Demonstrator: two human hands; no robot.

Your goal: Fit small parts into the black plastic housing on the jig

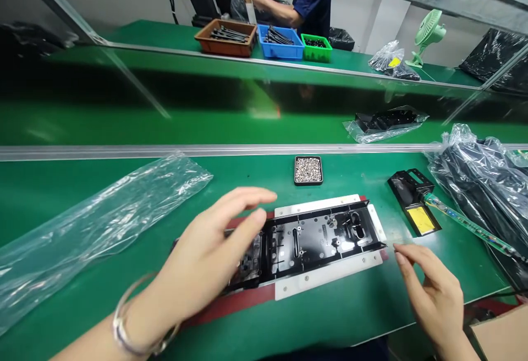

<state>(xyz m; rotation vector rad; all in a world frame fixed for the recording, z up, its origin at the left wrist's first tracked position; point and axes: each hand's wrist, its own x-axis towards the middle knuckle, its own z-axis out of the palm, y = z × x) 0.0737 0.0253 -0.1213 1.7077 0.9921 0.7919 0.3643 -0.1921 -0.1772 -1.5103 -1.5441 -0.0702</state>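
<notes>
A long black plastic housing (317, 242) lies at a slant in a red and white fixture (291, 289) on the green bench. Above its left part hovers my left hand (206, 256), a bracelet on the wrist, thumb and fingers apart with nothing between them. My right hand (433, 289) is just off the housing's right end, thumb and index fingertip brought together in a pinch. Whatever may be between those fingertips is too small to make out. Behind the housing sits a small black tray (308, 183) of tiny metal pieces.
A clear plastic bag (111, 212) lies at left. To the right are a black part with a yellow label (421, 219), a green circuit strip (470, 223) and bagged black parts (487, 174). A metal rail (247, 151) crosses behind. Beyond the shelf, a co-worker (315, 0) stands near bins.
</notes>
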